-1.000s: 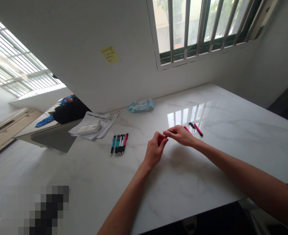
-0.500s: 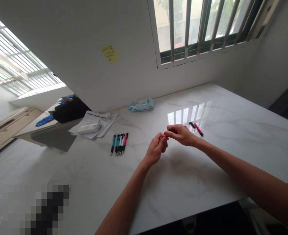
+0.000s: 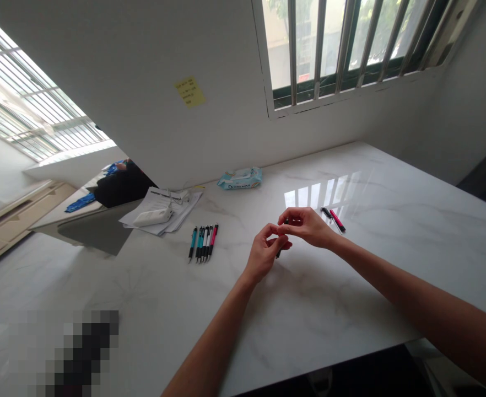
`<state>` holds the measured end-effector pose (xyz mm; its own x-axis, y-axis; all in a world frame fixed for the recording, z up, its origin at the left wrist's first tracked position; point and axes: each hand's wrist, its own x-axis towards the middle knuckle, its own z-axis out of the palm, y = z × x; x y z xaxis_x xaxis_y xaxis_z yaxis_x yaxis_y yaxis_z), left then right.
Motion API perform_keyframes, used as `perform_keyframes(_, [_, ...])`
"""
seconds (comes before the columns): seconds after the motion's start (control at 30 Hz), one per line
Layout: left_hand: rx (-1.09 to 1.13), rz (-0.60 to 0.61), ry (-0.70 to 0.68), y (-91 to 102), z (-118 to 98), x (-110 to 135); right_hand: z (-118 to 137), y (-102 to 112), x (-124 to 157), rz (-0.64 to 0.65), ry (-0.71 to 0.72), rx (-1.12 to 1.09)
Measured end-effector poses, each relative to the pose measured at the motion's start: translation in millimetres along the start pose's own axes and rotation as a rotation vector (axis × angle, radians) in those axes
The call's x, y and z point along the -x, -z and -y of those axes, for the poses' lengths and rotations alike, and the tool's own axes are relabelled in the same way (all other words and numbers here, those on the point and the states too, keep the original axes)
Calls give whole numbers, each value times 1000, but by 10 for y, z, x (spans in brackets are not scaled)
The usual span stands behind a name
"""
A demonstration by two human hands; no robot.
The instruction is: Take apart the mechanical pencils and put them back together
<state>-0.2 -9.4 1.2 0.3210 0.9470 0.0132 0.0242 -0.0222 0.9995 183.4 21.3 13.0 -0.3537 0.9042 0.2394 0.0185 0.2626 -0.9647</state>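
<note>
Head view; left hand, right hand, perhaps pinching pen part

A wet-wipes packet and papers lie on the marble table.

Bright daylight thru barred window, glare on marble tabletop; soft shadows, wide-angle warp at edges, blurry pixelated patch bottom-left.

Head-worn view, facing forward and downward
</note>
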Motion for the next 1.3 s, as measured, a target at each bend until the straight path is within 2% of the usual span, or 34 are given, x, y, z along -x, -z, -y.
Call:
perform_keyframes(0.17, [65, -77, -29, 13, -21, -11, 57, 15, 5, 18, 29, -142])
perform_keyframes(0.27, [33, -106, -69, 25, -22, -30, 74, 14, 19, 7, 53, -117])
perform_keyframes(0.37, [-4, -105, -74, 24, -20, -30, 69, -10, 31, -47, 75, -53])
perform_keyframes(0.53, [11, -90, -55, 9, -29, -7, 87, -39, 48, -7, 87, -56])
perform_keyframes(0.63, [-3, -90, -56, 8, -35, -4, 100, -38, 51, -71, 111, -2])
perform_keyframes(0.77, [4, -99, -56, 14, -26, -7, 105, -31, 51, -34, 105, -26])
perform_keyframes(0.87, [-2, -97, -66, 19, -15, -12, 104, -24, 53, -62, 109, 0])
perform_keyframes(1.0, [5, -111, -73, 22, -11, -17, 95, -11, 55, 4, 97, -32])
perform_keyframes(1.1, [1, -108, -82, 21, -15, -18, 92, -6, 55, -40, 109, 1])
perform_keyframes(1.23, [10, -116, -79, 20, -19, -16, 109, 2, 58, 11, 85, -28])
perform_keyframes(1.3, [13, -110, -81, 20, -19, -16, 120, 6, 60, -10, 105, -15])
